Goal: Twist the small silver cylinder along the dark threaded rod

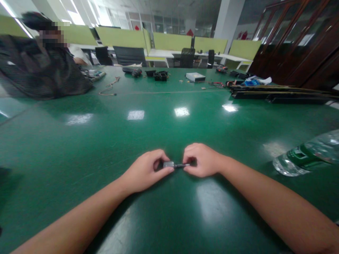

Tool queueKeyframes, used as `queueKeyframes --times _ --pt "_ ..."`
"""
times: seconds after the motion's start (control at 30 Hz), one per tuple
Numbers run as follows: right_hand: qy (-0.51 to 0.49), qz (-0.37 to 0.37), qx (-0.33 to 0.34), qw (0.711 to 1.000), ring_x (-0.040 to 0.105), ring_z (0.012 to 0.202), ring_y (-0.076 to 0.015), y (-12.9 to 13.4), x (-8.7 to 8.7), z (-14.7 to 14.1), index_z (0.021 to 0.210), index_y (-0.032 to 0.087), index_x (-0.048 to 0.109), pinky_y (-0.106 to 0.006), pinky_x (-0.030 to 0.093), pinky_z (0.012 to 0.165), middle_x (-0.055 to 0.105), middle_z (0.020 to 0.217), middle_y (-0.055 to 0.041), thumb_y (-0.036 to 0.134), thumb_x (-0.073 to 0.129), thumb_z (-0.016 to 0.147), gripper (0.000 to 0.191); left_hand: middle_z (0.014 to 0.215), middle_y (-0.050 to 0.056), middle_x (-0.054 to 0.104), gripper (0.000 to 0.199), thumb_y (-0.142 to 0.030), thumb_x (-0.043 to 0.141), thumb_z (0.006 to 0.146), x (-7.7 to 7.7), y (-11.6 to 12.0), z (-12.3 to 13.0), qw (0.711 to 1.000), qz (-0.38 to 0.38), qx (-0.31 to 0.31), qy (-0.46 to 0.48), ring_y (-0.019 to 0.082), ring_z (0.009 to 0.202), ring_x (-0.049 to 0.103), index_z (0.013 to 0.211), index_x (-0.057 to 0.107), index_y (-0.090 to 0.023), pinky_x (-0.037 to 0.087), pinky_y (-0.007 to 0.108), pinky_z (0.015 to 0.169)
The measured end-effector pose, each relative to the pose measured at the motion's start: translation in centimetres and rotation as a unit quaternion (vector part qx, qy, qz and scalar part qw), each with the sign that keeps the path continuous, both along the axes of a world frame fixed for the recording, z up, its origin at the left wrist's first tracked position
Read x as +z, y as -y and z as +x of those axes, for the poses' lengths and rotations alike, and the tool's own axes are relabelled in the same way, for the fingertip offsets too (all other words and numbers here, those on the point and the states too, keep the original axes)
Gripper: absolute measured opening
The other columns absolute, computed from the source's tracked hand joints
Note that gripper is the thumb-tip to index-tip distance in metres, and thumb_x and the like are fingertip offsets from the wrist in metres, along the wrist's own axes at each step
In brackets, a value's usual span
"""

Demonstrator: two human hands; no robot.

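My left hand pinches a small silvery-grey block between thumb and fingers, just above or on the green tabletop. A thin dark rod-like piece extends from the block's right side. My right hand is closed, with thumb and fingertips around the far end of that rod. Block and rod lie in one level line between my hands and look joined. Their exact kind is too small to make out, and my fingers cover both ends.
A clear plastic bottle with a green label lies on its side at the right. Far back are a dark bag, a cable, black parts, a silver drive-like box and long black strips. A person sits behind the bag.
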State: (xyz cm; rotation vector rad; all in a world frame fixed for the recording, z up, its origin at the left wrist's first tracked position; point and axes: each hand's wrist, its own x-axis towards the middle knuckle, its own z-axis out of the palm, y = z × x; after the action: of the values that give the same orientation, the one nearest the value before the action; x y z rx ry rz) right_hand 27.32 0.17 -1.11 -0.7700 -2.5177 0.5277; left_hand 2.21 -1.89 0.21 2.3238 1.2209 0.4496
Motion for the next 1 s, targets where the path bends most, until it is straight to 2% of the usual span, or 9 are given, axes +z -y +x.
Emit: queueKeyframes --times 0.17,0.33,0.63,0.77,0.87,1.0 --pt "0.041 -0.053 -0.008 0.998 0.058 0.065 -0.0127 -0.9 0.4 1.6 0.072 0.018 0.065 -0.025 0.044 0.065 0.065 0.07 0.0007 0.016 0.069 0.067 0.006 0.068 -0.002 0.056 0.032 -0.049 0.062 0.088 -0.1 0.0 0.0 1.0 -0.005 0.006 0.003 0.014 0.062 0.051 0.089 0.066 -0.018 0.036 0.024 0.058" --pt "0.052 -0.063 -0.01 0.997 0.058 0.064 -0.0122 -1.1 0.2 2.0 0.072 0.018 0.065 -0.025 0.044 0.065 0.065 0.07 0.0012 0.018 0.068 0.069 0.005 0.068 -0.002 0.056 0.032 -0.05 0.061 0.088 -0.1 0.0 0.0 1.0 -0.006 0.006 0.005 0.014 0.062 0.051 0.09 0.065 -0.018 0.036 0.024 0.058" --pt "0.017 -0.029 0.003 0.999 0.061 0.074 -0.0148 0.1 0.1 -0.1 0.079 0.018 0.069 -0.027 0.045 0.073 0.068 0.078 -0.0017 0.022 0.071 0.076 0.005 0.068 -0.002 0.056 0.03 -0.048 0.062 0.087 -0.1 0.0 0.0 1.0 0.001 -0.001 0.008 0.014 0.062 0.051 0.09 0.066 -0.018 0.035 0.024 0.057" --pt "0.0 0.008 -0.003 1.0 0.061 0.079 -0.0172 0.9 -0.2 -1.6 0.088 0.018 0.072 -0.03 0.045 0.075 0.068 0.081 -0.0041 0.026 0.068 0.083 0.01 0.075 -0.002 0.062 0.023 -0.038 0.071 0.08 -0.1 0.1 0.0 0.999 0.029 -0.027 0.008 0.015 0.067 0.056 0.092 0.065 -0.02 0.038 0.026 0.063" --pt "-0.008 0.012 -0.004 1.0 0.061 0.082 -0.0186 1.1 -0.2 -1.7 0.092 0.018 0.072 -0.031 0.047 0.078 0.069 0.084 -0.0045 0.028 0.073 0.078 0.017 0.08 -0.002 0.063 0.021 -0.033 0.074 0.077 -0.1 0.1 -0.1 0.998 0.047 -0.044 0.005 0.015 0.07 0.057 0.09 0.064 -0.02 0.039 0.026 0.067" --pt "-0.025 0.02 -0.015 0.999 0.061 0.084 -0.0194 0.9 -0.3 -1.3 0.095 0.017 0.071 -0.032 0.047 0.08 0.07 0.087 -0.0053 0.025 0.074 0.076 0.021 0.078 -0.002 0.062 0.022 -0.035 0.074 0.078 -0.1 0.1 -0.1 0.998 0.05 -0.043 -0.006 0.015 0.069 0.056 0.089 0.064 -0.019 0.038 0.026 0.065"
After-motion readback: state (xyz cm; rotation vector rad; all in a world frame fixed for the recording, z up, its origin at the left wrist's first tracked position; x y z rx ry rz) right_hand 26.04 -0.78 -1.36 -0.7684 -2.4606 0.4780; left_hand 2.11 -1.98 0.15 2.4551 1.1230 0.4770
